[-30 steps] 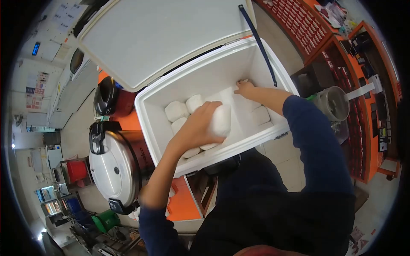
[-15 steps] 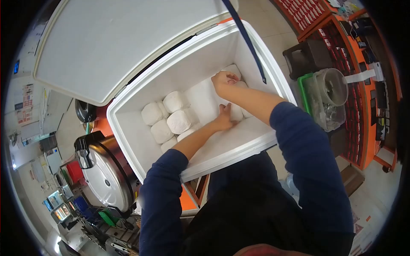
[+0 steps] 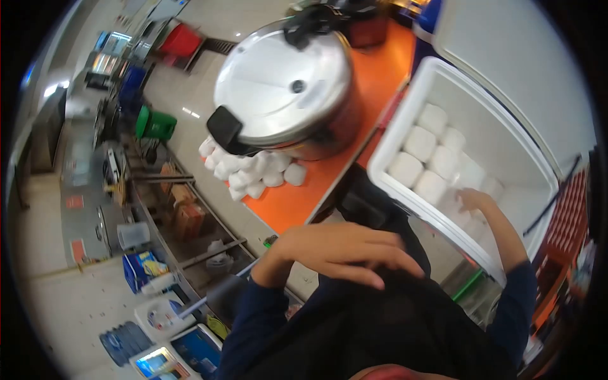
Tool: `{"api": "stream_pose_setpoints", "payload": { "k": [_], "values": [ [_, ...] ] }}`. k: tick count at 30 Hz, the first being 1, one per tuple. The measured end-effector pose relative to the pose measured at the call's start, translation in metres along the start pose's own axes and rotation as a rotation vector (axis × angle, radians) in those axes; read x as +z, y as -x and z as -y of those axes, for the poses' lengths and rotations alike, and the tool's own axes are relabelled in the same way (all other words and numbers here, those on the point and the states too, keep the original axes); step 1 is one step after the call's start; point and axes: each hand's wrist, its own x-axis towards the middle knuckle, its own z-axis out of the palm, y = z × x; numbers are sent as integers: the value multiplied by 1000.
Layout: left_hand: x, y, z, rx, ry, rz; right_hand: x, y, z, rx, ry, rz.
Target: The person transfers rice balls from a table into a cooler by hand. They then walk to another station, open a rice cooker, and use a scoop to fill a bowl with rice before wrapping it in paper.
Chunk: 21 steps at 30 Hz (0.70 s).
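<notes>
At right: cooler (image 3: 389,140), lid (image 3: 513,57) behind. Inside cooler: packets (image 3: 421,144) at left end, right hand (image 3: 472,201) to right of these. At cooler's right end: strap (image 3: 552,196). Left of cooler: table (image 3: 304,201). On table: cooker (image 3: 272,76), with pile (image 3: 253,168) just before. Left of table: bin (image 3: 156,123). Outside cooler, before torso (image 3: 380,323): left hand (image 3: 345,250).

Silver-lidded cooker (image 3: 278,88), green bin (image 3: 155,124), red tub (image 3: 181,40), water jug (image 3: 125,342).

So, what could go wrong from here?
The white bundles heaped on the orange table lie close to its edge, so one might roll off if bumped. The open lid of the cooler could drop onto the right hand, which is inside.
</notes>
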Motion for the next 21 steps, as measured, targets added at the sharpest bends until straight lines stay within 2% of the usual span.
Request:
{"api": "stream_pose_setpoints", "payload": {
  "k": [2,4,6,7,8,9,10,11,12,13,14,16,17,18,19,21],
  "values": [
    [21,68,58,-420,-73,-377,-107,28,98,506,-276,95],
    [34,133,143,-725,-185,-782,-187,49,189,546,-348,-117],
    [44,195,232,-766,-521,-1179,-226,58,281,69,-585,-420],
    [36,220,256,-816,-771,-1311,-221,40,327,-217,-661,-425],
    [25,240,268,-868,-1023,-1428,-221,15,369,-352,-631,-262],
    [9,247,251,-915,-1097,-1529,-220,-9,411,-484,-610,-93],
    [-12,254,234,-955,-1179,-1632,-205,-50,438,-501,-490,26],
    [-29,267,235,-947,-1182,-1639,-184,-99,454,-391,-446,174],
    [-48,281,235,-1008,-1199,-1572,-134,-163,451,-313,-418,118],
    [-62,296,235,-1069,-1214,-1498,-78,-228,449,-154,-264,-7],
    [-76,314,247,-1063,-1224,-1497,-47,-281,452,-50,-103,-47],
    [-103,345,274,-1016,-1007,-1090,-13,-342,464,75,180,-287],
    [-104,339,269,-1078,-1012,-1041,14,-372,458,83,166,-289],
    [-106,343,271,-1072,-1022,-1026,39,-405,447,120,255,-408],
    [-111,348,278,-1026,-1067,-996,54,-428,439,162,344,-530],
    [-118,362,298,-916,-1119,-971,71,-443,435,179,228,-556]
  ]
}}
